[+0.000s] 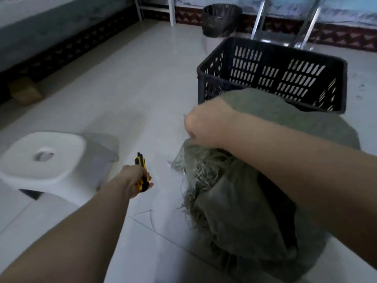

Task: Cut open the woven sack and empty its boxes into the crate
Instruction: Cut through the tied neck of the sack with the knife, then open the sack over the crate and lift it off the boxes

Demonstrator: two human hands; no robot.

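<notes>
A grey-green woven sack (240, 211) stands on the floor at the right, its top edge frayed into loose strands and a dark slit open down its side. My right hand (208, 121) is closed on the sack's upper edge. To the left of the sack, low over the floor, my left hand (135, 180) grips a yellow and black utility knife (141, 170). The black slotted plastic crate (334, 88) sits just behind the sack, and its visible inside holds nothing. No boxes show through the sack's opening.
A white plastic stool (44, 158) stands at the left. A bin lined with a black bag (221, 19) and metal frame legs (306, 23) are by the far wall. A brown cardboard box (24, 91) lies under the ledge at far left. Thin loose strands (151, 217) lie on the tiles.
</notes>
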